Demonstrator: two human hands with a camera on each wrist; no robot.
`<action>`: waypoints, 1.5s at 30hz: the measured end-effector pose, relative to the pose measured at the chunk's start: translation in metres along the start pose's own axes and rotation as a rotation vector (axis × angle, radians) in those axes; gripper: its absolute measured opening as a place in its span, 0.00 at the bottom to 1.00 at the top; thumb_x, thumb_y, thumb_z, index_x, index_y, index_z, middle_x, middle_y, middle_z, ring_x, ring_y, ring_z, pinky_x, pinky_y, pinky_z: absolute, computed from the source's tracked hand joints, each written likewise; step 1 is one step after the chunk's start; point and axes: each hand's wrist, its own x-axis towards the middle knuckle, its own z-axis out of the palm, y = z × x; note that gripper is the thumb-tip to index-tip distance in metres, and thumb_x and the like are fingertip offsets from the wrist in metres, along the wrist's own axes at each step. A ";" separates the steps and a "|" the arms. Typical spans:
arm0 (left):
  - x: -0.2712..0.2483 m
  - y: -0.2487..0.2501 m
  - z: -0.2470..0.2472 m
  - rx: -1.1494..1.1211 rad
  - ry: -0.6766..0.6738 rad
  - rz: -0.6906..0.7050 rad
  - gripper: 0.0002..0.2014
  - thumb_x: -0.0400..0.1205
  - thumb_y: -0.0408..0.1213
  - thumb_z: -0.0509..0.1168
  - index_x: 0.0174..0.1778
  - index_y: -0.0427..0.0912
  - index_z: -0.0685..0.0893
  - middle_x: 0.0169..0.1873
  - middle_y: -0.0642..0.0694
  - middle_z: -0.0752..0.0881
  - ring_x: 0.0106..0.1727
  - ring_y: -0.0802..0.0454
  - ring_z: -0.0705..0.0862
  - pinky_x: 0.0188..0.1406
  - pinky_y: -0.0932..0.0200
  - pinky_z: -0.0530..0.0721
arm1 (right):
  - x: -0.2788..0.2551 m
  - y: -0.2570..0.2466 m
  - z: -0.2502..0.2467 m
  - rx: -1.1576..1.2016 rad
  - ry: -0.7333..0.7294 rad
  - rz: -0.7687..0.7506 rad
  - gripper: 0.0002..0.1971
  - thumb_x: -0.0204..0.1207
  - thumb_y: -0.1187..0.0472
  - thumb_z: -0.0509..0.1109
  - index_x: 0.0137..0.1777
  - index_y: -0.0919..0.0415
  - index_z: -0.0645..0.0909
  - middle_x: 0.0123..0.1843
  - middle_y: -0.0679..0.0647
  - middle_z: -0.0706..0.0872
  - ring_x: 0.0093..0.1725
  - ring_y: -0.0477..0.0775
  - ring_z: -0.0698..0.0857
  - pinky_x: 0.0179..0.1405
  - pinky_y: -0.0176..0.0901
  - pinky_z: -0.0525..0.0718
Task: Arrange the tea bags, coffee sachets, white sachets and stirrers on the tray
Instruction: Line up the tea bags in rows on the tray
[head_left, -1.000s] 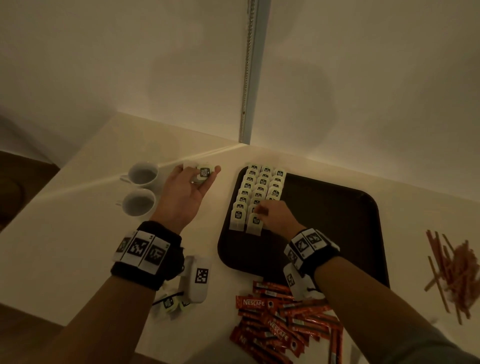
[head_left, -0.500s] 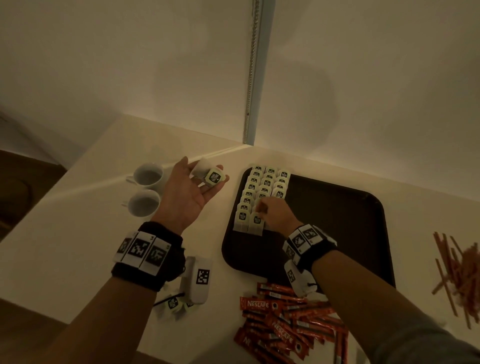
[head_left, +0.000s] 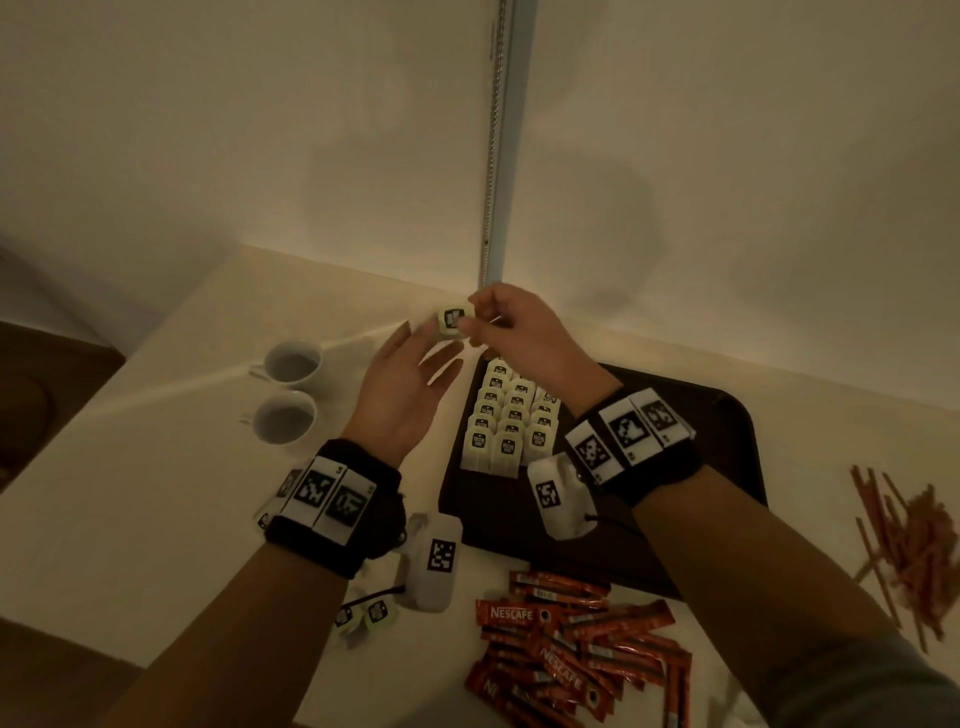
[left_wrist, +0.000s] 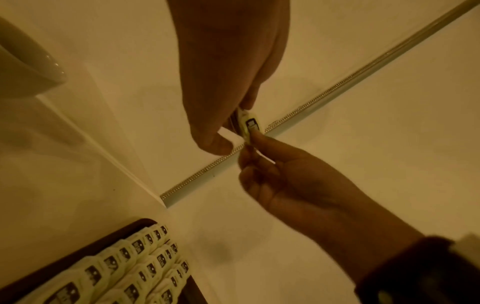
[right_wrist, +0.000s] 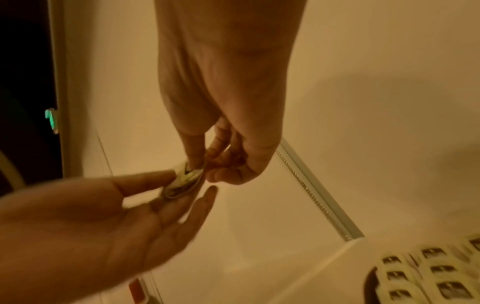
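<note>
Pale counter below: small white paper tea bag (head_left: 451, 322), pinched by right hand (head_left: 524, 338), rests on outstretched left hand (head_left: 405, 384) fingers (rows lie right-below).

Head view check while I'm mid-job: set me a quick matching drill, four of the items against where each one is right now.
Things:
1. coffee sachets
2. stirrers
3. rows of tea bags
4. single tea bag

Places:
A. on the tray, at its far left
B. pinched in the right hand, above the open left hand
C. heaped on the counter in front of the tray
D. piled on the counter to the right of the tray

Pairs: 1-C, 2-D, 3-A, 4-B
</note>
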 end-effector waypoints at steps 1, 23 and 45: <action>-0.001 0.000 0.001 -0.011 -0.002 0.001 0.06 0.85 0.35 0.61 0.51 0.44 0.83 0.46 0.49 0.88 0.47 0.53 0.85 0.49 0.60 0.83 | 0.002 -0.006 -0.005 0.007 0.029 -0.014 0.08 0.75 0.64 0.72 0.52 0.63 0.79 0.40 0.51 0.84 0.36 0.46 0.82 0.35 0.37 0.83; -0.014 0.039 0.050 0.383 -0.232 0.579 0.07 0.83 0.29 0.63 0.48 0.34 0.86 0.37 0.47 0.90 0.42 0.50 0.87 0.50 0.55 0.85 | -0.011 -0.123 -0.051 -0.580 -0.033 -0.508 0.03 0.71 0.57 0.75 0.41 0.55 0.87 0.36 0.40 0.84 0.33 0.31 0.78 0.38 0.22 0.73; -0.024 0.044 0.049 0.482 -0.306 0.441 0.09 0.76 0.33 0.70 0.52 0.43 0.86 0.39 0.51 0.92 0.47 0.52 0.90 0.47 0.60 0.86 | -0.015 -0.127 -0.058 -0.433 0.065 -0.422 0.02 0.75 0.58 0.71 0.43 0.54 0.81 0.42 0.49 0.86 0.39 0.43 0.81 0.41 0.25 0.77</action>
